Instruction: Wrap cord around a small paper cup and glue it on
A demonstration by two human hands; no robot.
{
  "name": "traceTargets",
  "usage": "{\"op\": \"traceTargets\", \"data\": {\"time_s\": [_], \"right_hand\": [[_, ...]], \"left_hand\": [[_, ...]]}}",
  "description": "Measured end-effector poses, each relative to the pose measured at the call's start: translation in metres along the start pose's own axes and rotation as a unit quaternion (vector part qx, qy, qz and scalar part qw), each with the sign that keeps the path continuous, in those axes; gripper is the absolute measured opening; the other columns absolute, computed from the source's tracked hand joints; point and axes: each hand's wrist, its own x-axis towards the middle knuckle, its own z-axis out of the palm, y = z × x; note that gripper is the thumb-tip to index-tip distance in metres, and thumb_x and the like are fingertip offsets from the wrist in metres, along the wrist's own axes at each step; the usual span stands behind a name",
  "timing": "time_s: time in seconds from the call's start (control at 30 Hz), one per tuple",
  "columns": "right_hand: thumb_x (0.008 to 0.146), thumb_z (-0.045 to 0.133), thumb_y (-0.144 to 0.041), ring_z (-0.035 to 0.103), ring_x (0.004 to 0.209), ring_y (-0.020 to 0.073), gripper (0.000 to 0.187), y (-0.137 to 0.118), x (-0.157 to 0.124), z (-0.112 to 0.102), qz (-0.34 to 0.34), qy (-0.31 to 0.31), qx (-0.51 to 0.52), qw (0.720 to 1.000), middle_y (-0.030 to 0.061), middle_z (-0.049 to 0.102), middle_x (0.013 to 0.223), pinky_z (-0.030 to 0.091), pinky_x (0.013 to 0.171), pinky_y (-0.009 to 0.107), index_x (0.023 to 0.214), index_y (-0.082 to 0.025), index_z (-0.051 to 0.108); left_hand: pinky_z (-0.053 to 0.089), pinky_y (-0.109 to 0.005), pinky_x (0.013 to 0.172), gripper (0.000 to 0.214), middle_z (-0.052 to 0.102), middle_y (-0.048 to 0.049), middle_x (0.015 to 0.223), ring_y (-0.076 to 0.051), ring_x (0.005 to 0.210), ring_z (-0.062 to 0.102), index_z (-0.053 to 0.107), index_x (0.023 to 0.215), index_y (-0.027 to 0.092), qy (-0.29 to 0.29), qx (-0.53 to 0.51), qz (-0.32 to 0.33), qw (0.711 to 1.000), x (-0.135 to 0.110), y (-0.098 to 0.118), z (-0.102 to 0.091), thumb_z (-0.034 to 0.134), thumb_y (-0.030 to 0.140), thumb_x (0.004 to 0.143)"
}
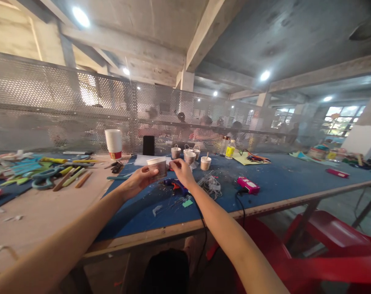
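Note:
My left hand (pixel 144 179) is wrapped round a paper cup (pixel 157 166) with a white rim, held upright above the blue table mat. Just right of the cup, my right hand (pixel 182 170) has its fingertips pinched together; whatever they hold is too small to name. Below my hands lies a blue and orange glue gun (pixel 177 185). Right of it sit a tangle of pale string (pixel 214 187) and a small green scrap (pixel 187 203). Several small paper cups (pixel 190 157), some with string or wire loops on top, stand beyond my right hand.
A tall stack of white cups (pixel 113 143) and a black phone-like slab (pixel 148 145) stand at the back. Scissors (pixel 46 178) and several tools lie left. A magenta box (pixel 248 185) with a black cable is on the right. Red chairs (pixel 335 249) stand by the table's front edge.

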Motion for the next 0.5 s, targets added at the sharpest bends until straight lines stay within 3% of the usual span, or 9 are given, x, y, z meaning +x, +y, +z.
{"op": "traceTargets", "data": {"time_s": [0.23,0.4,0.5], "right_hand": [[0.090,0.057,-0.037,0.064,0.084,0.0188,0.017,0.003,-0.019,-0.053,-0.032,0.043,-0.126,0.991,0.0036,0.070,0.091,0.049,0.084,0.032,0.092,-0.021,0.064],[0.091,0.055,-0.028,0.065,0.082,0.0198,0.014,0.015,-0.050,-0.099,-0.040,0.038,-0.264,0.963,0.0058,0.071,0.093,0.049,0.081,0.032,0.094,-0.019,0.066],[0.091,0.055,-0.022,0.065,0.084,0.0199,0.014,0.022,-0.067,-0.121,-0.035,0.048,-0.341,0.938,0.0068,0.071,0.097,0.049,0.081,0.031,0.096,-0.019,0.068]], "left_hand": [[0.054,-0.033,0.091,0.042,0.077,-0.0092,0.113,-0.024,0.105,0.068,0.072,0.112,0.014,0.133,0.037,0.000,0.990,-0.033,0.009,-0.014,0.085,0.031,0.076],[0.050,-0.031,0.085,0.048,0.075,-0.0063,0.107,-0.022,0.100,0.065,0.070,0.111,0.014,0.161,0.121,0.018,0.979,-0.045,0.006,-0.017,0.086,0.040,0.074],[0.048,-0.033,0.080,0.054,0.076,-0.0066,0.098,-0.024,0.093,0.064,0.070,0.107,0.012,0.194,0.211,0.022,0.958,-0.043,0.003,-0.018,0.090,0.042,0.067]]}}
